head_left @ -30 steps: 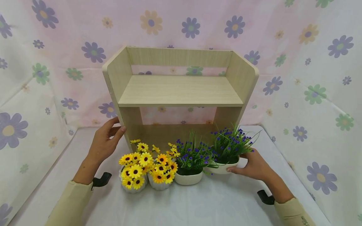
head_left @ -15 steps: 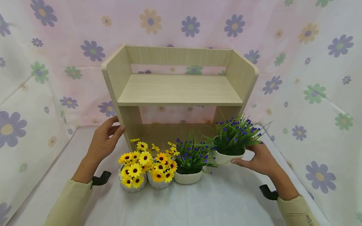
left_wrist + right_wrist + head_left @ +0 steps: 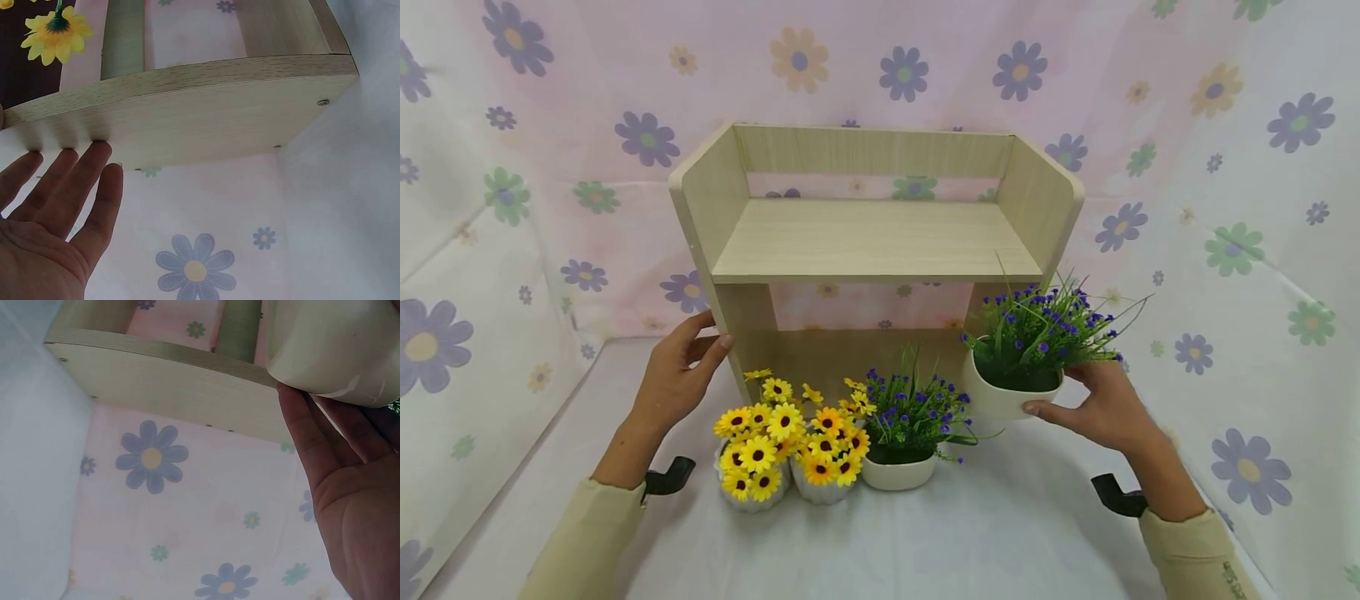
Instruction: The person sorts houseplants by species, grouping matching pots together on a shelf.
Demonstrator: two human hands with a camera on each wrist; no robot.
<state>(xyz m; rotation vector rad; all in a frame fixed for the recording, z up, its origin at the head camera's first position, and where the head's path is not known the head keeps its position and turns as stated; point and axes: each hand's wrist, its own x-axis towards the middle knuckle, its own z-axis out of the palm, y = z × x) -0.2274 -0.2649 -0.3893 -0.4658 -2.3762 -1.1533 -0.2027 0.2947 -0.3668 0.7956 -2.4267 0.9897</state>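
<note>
Looking light, stiff and slippery, the raised flowerpot [image 3: 1006,402] is best held low, as pinched by the right hand [image 3: 1107,408] before the shelf [image 3: 880,239]; the left hand [image 3: 676,379], fingers spread, is set against the shelf's side.

A makeshift booth [image 3: 1247,350], judging by flower-printed hangings [image 3: 955,42] (on three sides) round a white-covered tabletop [image 3: 985,542].

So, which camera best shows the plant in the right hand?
The head view: purple flowers and white pot both show. The right wrist view gives mostly the pot, cut off; the left wrist view, none of it.
</note>
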